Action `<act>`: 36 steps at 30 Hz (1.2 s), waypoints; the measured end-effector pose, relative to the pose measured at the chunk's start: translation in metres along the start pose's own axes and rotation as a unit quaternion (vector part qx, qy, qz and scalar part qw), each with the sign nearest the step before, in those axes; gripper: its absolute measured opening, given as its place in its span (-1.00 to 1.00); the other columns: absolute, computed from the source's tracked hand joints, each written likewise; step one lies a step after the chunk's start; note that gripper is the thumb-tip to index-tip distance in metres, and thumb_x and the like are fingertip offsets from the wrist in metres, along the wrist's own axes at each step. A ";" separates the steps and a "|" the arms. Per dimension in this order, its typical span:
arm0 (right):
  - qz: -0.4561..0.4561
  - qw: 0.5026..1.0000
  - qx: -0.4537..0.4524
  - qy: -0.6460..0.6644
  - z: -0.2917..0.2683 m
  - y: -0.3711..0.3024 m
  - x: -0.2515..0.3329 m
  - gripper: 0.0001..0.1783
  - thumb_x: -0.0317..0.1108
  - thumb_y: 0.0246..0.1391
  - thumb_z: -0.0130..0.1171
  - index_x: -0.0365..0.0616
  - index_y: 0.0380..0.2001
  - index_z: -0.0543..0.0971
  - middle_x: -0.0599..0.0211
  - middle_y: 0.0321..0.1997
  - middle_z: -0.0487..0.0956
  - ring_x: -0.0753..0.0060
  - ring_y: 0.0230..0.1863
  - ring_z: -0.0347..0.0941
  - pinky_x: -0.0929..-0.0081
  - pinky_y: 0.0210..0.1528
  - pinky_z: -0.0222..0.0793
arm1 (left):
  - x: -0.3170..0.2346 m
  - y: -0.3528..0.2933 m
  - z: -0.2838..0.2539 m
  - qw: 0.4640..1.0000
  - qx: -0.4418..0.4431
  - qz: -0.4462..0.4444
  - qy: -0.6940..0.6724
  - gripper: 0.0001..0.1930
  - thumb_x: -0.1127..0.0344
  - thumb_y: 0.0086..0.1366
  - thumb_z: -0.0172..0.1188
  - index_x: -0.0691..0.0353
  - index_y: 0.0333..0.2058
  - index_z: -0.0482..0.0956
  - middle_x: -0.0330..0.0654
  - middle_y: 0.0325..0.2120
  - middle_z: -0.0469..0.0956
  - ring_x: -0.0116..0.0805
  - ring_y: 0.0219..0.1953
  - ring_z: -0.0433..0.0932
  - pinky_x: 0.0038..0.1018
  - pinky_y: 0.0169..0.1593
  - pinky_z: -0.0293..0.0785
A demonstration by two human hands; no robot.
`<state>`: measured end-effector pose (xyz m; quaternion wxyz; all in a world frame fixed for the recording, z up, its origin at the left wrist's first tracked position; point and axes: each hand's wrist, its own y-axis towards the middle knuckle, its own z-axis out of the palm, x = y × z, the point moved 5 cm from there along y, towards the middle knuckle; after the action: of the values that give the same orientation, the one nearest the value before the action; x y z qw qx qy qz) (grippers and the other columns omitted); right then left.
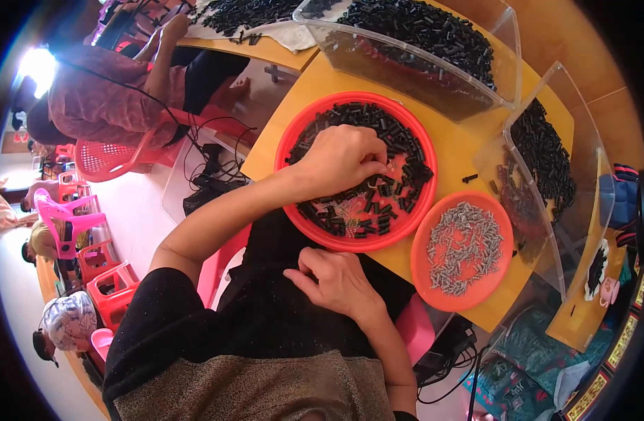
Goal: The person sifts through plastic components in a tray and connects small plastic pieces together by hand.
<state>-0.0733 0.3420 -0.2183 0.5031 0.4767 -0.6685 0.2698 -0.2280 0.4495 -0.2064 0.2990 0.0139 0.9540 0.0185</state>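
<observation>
Left hand [343, 158] hovers over a red basin [364, 244] of black pieces [397, 128].

The left hand [344, 160] bends over short black cylinders [399, 128] in a round red plastic basin [360, 244] beside an orange plate [489, 282] of small silvery metal pieces [469, 238].
</observation>
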 end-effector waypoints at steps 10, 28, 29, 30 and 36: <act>0.005 1.000 -0.007 -0.005 -0.002 -0.005 -0.005 -0.57 -0.13 0.25 0.49 -0.16 -0.43 0.49 0.20 -0.49 0.59 -0.05 -0.44 0.60 0.05 -0.37 0.46 | -0.011 0.002 0.009 0.994 0.040 0.078 0.069 -0.90 0.29 0.28 0.39 0.11 -0.29 0.82 -0.17 -0.28 0.72 -0.02 -0.21 0.75 -0.12 -0.14 0.67; 0.007 1.000 -0.003 -0.016 -0.002 -0.006 -0.006 -0.54 -0.09 0.23 0.50 -0.17 -0.43 0.48 0.18 -0.46 0.59 -0.09 -0.40 0.60 0.03 -0.34 0.45 | -0.014 0.007 0.011 0.911 0.064 0.300 0.276 -0.78 0.18 0.36 0.33 0.18 -0.17 0.57 -0.19 -0.27 0.51 -0.23 -0.24 0.69 -0.29 -0.18 0.65; 0.008 1.000 -0.005 -0.016 -0.002 -0.006 -0.007 -0.54 -0.09 0.23 0.50 -0.17 -0.43 0.48 0.18 -0.46 0.59 -0.09 -0.40 0.60 0.03 -0.34 0.45 | -0.018 0.006 0.008 0.935 0.047 0.275 0.219 -0.77 0.20 0.35 0.35 0.19 -0.18 0.56 -0.16 -0.28 0.52 -0.16 -0.29 0.69 -0.24 -0.22 0.65; 0.007 1.000 -0.006 -0.019 -0.001 -0.006 -0.007 -0.55 -0.09 0.23 0.50 -0.17 -0.43 0.48 0.18 -0.46 0.59 -0.09 -0.40 0.60 0.03 -0.34 0.45 | -0.021 0.004 0.006 0.955 0.031 0.249 0.162 -0.76 0.22 0.33 0.37 0.21 -0.19 0.55 -0.12 -0.28 0.52 -0.09 -0.33 0.69 -0.20 -0.26 0.65; 0.002 0.999 -0.011 -0.039 0.002 -0.008 -0.009 -0.55 -0.09 0.23 0.50 -0.17 -0.42 0.50 0.16 -0.47 0.60 -0.09 -0.40 0.61 0.02 -0.33 0.46 | -0.058 -0.011 0.029 0.969 0.069 0.239 0.008 -0.81 0.28 0.34 0.36 0.23 -0.27 0.55 -0.09 -0.33 0.57 0.03 -0.33 0.69 -0.10 -0.30 0.63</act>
<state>-0.0660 0.3407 -0.2286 0.4810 0.4798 -0.6918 0.2447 -0.1637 0.4370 -0.1973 0.2764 0.2620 0.9244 0.0234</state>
